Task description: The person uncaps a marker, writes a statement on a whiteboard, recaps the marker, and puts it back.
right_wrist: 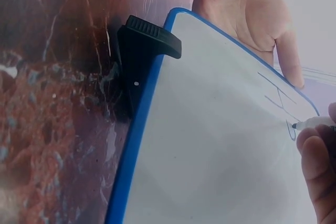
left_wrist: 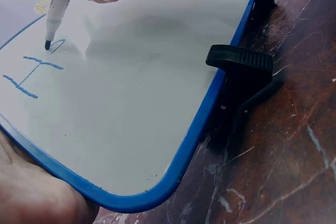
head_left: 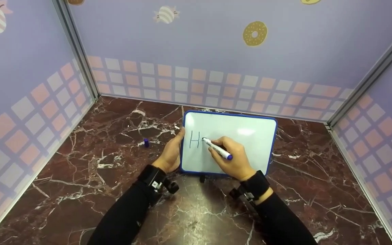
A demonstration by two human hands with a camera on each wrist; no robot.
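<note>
A small whiteboard (head_left: 259,146) with a blue rim leans tilted on black stand feet (left_wrist: 241,64). My left hand (head_left: 172,151) holds its left edge, thumb along the rim, the other fingers hidden behind the board. In my right hand (head_left: 235,156) a white marker (head_left: 220,151) with a blue end is pinched between thumb and fingers. Its dark tip touches the board just right of a blue letter H (head_left: 195,140). Beside the H, a small curved stroke (right_wrist: 292,132) shows at the tip in both wrist views.
A purple-blue marker cap (head_left: 146,142) stands on the dark red marbled table (head_left: 80,183), left of the board. Patterned panels (head_left: 213,54) wall the table at the back and both sides, with grey metal posts in the corners.
</note>
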